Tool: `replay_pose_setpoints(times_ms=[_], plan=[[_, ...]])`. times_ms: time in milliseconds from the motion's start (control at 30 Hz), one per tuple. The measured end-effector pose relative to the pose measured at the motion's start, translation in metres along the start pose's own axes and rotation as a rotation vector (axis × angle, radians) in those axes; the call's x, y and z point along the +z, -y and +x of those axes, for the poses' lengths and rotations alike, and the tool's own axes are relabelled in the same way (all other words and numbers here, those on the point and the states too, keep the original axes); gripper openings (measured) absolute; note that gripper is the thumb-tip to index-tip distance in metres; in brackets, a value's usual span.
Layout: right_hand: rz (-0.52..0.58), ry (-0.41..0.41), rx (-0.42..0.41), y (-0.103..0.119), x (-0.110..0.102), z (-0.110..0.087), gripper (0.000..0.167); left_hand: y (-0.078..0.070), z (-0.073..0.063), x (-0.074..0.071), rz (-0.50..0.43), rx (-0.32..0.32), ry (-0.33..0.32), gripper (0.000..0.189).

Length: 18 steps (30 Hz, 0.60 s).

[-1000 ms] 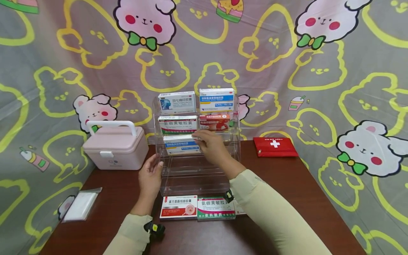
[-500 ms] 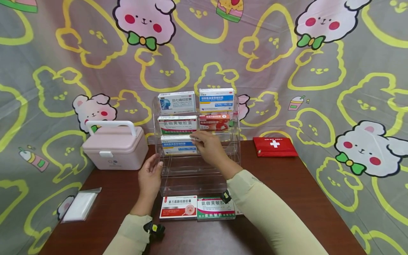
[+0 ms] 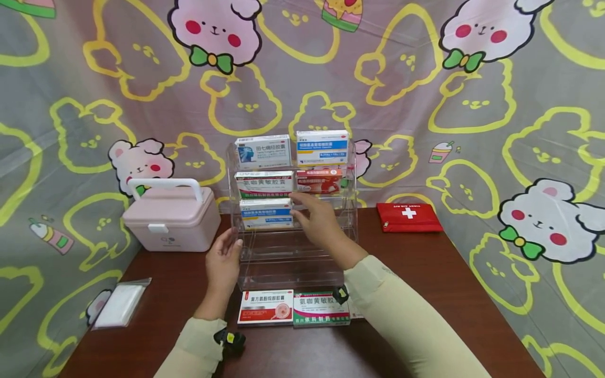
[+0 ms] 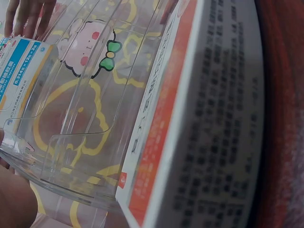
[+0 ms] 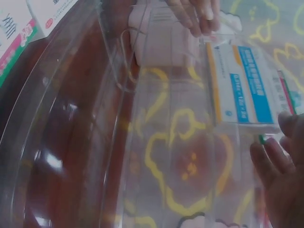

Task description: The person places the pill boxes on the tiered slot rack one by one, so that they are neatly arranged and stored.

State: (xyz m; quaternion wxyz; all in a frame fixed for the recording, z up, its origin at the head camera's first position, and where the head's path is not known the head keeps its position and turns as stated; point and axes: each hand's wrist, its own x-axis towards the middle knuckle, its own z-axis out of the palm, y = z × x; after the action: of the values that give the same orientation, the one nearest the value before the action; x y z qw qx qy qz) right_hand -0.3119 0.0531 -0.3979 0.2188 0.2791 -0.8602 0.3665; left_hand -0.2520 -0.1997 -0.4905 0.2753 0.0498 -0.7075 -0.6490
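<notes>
A clear tiered display rack [image 3: 290, 257] stands on the table. My left hand [image 3: 224, 262] grips its left side edge, thumb in front. A white-and-blue medicine box [image 3: 266, 214] leans in the third tier at the left. At that box's right end is my right hand [image 3: 317, 218], fingers loosely extended and not wrapped round it. The left wrist view shows those right-hand fingers [image 4: 31, 16] beside the box's end. Above stand a grey-white box [image 3: 262, 151], another white-and-blue box [image 3: 322, 148], a green-and-white box [image 3: 264, 185] and a red box [image 3: 317, 181].
In front of the rack lie a red-and-white box [image 3: 266, 307] and a green-and-white box [image 3: 321, 310], with a third box partly hidden by the right sleeve. A pink case [image 3: 170, 218] stands left, a white packet [image 3: 120, 304] nearer. At right lies a red first aid pouch [image 3: 409, 217].
The white-and-blue box has shifted slightly left in its tier. My right fingers have come off its front and top to its right end. The left hand stays at the rack.
</notes>
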Motion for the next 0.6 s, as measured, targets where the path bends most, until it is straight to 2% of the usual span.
replay_pose_setpoints(times_ms=[167,300,433,500,600], plan=[[0.002,0.038,-0.019,-0.002,-0.027,-0.028,0.049,0.001,0.001,-0.002,0.002,0.011,-0.001,0.041],[0.08,0.18,-0.004,-0.014,-0.057,-0.057,0.051,0.003,0.002,-0.002,0.003,0.027,0.001,0.041],[0.181,0.366,0.07,-0.034,-0.087,-0.085,0.048,0.006,0.001,-0.001,0.005,0.039,0.003,0.042],[0.186,0.435,0.109,-0.044,-0.099,-0.098,0.045,0.005,0.002,-0.001,-0.011,0.04,-0.001,0.041],[0.168,0.493,0.147,-0.06,-0.116,-0.118,0.043,0.004,0.002,0.0,-0.027,0.021,-0.004,0.04]])
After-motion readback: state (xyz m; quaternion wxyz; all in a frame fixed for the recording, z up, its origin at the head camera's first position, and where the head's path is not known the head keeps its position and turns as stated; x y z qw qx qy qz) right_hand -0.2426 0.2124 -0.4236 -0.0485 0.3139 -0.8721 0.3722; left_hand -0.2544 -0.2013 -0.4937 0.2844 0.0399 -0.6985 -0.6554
